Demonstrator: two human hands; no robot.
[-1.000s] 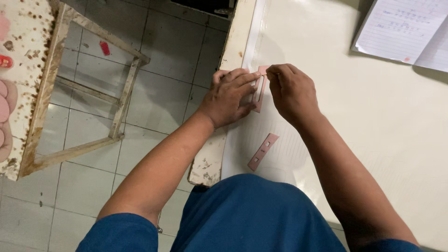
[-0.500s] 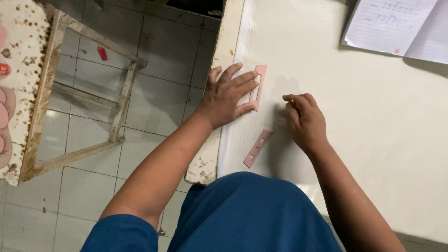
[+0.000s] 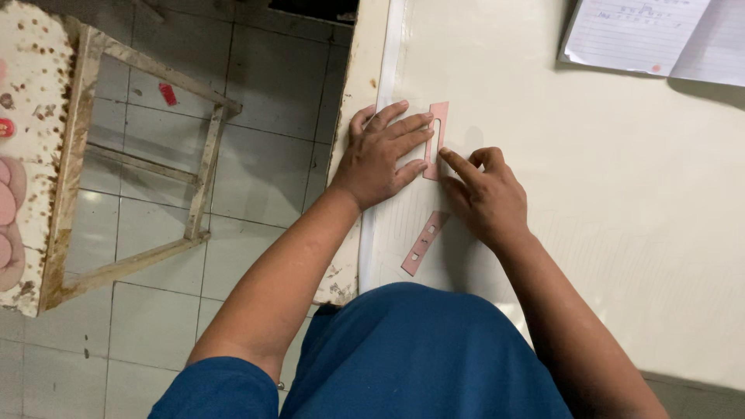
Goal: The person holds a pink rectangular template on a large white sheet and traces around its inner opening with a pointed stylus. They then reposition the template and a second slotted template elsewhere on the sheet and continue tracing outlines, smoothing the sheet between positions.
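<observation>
Pressing flat with our left hand (image 3: pixel 380 155), we pin the slotted pink strip (image 3: pixel 436 140) to the tabletop (image 3: pixel 621 194); its long axis runs away from us, the right hand (image 3: pixel 485 194) (forefinger out, gripping nothing) touching its near end.

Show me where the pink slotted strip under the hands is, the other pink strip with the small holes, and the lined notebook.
Pink slotted strip (image 3: pixel 439 116): head view, on its bare upper end.
Pink strip with small holes (image 3: pixel 423 244): head view, on its middle.
Lined notebook (image 3: pixel 632 35): head view, on the left page.
</observation>
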